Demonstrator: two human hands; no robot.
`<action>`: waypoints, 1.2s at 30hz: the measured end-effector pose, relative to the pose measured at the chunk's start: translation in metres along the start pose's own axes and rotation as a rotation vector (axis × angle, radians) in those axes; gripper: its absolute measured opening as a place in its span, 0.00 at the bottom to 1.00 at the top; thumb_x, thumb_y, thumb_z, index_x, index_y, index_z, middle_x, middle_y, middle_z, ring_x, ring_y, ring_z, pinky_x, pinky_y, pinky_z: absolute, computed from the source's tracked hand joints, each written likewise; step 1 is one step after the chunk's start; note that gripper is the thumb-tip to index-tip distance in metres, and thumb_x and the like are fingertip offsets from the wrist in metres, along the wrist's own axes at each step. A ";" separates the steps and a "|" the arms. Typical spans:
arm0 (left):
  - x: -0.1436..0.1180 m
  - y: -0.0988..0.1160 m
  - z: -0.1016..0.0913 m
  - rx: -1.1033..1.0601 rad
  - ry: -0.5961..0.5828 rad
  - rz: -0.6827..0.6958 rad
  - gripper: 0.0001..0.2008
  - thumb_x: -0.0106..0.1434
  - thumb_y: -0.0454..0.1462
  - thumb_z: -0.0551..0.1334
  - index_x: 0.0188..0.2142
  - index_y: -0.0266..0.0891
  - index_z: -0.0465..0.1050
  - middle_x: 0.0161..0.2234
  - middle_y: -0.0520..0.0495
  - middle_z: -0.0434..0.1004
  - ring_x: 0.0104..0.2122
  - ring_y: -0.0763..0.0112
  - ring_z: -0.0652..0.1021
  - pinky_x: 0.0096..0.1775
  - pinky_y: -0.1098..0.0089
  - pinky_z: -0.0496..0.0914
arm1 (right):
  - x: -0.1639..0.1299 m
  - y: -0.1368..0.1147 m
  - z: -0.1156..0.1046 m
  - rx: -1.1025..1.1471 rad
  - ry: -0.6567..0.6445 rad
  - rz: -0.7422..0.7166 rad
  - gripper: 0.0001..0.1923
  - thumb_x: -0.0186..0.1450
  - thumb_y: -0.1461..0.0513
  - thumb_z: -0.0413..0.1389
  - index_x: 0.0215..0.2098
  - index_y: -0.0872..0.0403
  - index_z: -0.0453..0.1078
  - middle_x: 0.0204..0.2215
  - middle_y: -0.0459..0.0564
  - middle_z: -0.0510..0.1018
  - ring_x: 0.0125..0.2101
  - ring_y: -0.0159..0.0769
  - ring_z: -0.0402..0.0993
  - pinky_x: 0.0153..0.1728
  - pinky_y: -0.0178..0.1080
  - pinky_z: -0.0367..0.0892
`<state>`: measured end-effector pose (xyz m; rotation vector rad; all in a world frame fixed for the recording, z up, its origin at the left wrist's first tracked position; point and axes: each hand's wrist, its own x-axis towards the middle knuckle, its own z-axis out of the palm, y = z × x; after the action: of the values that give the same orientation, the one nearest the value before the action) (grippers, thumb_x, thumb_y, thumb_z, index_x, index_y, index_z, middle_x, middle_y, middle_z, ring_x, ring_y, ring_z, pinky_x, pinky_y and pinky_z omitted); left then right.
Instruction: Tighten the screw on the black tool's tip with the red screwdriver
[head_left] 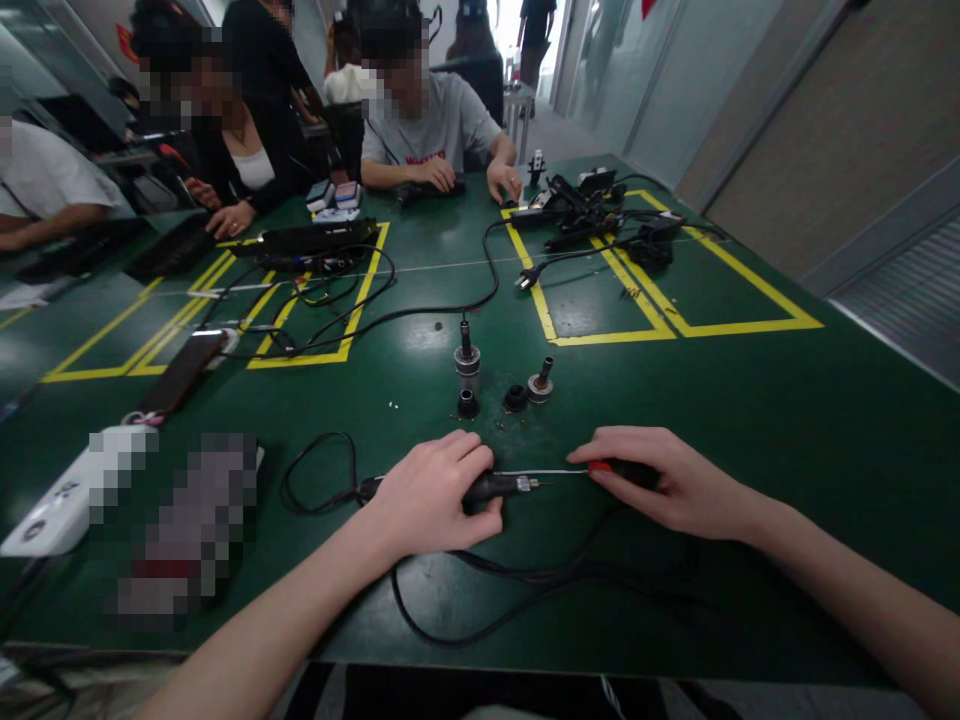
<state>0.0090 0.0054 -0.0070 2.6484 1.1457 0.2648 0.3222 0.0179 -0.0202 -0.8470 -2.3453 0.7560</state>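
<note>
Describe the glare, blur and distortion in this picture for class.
All in the head view: the bright opening at the back is washed out; soft sheen lies on the green table; the white shirt at far left looks blurred, while the left hand and right hand look fairly sharp; the leaning wall suggests wide-angle distortion.

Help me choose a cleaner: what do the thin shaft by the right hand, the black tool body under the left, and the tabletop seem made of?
Thin shaft: probably bare metal, smooth, with silvery sheen.
Black tool body: likely plastic, satin, from its soft highlights.
Tabletop: green mat or laminate, softly reflecting light; unclear which.
</note>
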 end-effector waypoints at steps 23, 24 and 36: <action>0.003 0.003 0.000 0.020 -0.049 -0.009 0.06 0.66 0.41 0.64 0.37 0.42 0.69 0.34 0.50 0.74 0.37 0.62 0.78 0.39 0.65 0.74 | -0.002 0.004 0.001 0.004 0.034 0.063 0.09 0.72 0.57 0.63 0.48 0.49 0.83 0.31 0.49 0.85 0.28 0.38 0.81 0.30 0.38 0.76; 0.003 0.002 0.000 0.021 -0.049 -0.008 0.07 0.66 0.41 0.64 0.37 0.42 0.69 0.34 0.50 0.74 0.37 0.62 0.78 0.39 0.65 0.74 | -0.004 0.007 0.003 -0.006 0.045 0.053 0.10 0.73 0.55 0.62 0.48 0.49 0.83 0.32 0.50 0.86 0.29 0.39 0.82 0.31 0.38 0.76; 0.005 0.005 -0.001 0.033 -0.088 -0.009 0.07 0.67 0.41 0.64 0.38 0.42 0.69 0.36 0.48 0.76 0.39 0.61 0.79 0.39 0.64 0.75 | -0.012 0.017 0.008 -0.003 0.080 0.055 0.12 0.76 0.54 0.61 0.52 0.46 0.82 0.34 0.50 0.86 0.31 0.39 0.83 0.33 0.38 0.78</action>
<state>0.0154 0.0058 -0.0046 2.6534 1.1438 0.1281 0.3322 0.0181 -0.0408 -0.9286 -2.2619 0.7282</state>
